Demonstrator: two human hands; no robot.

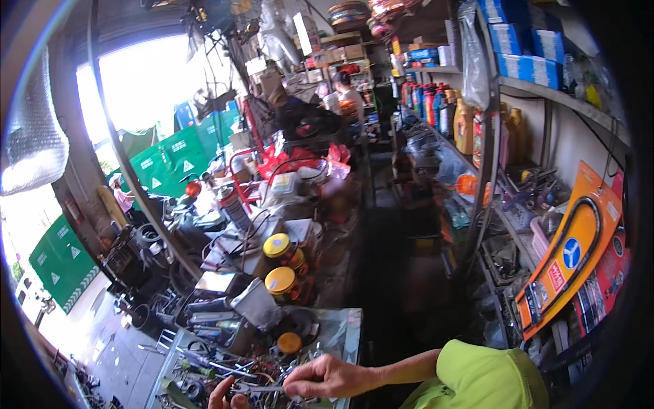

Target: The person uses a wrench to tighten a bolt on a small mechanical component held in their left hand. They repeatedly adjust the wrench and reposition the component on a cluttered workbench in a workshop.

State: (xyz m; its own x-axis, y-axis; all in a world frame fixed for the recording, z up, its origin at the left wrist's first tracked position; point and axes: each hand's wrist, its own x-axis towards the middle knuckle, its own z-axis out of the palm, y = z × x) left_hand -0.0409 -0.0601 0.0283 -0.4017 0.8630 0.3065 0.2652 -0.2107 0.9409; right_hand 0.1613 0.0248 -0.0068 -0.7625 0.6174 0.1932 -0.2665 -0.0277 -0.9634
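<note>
My right hand reaches in from the lower right, its fingers closed on the end of a slim metal wrench. That wrench points left across the cluttered bench. My left hand shows only as a few fingertips at the lower edge, apart from each other, near the wrench's other end. Under and around both hands lie loose hand tools and small metal parts. A round yellow lid sits just beyond my right hand.
Yellow-lidded tubs and a pale, plastic-like container stand behind the tools. Shelves of bottles and blue boxes line the right. An orange hacksaw package hangs there. A person is far back.
</note>
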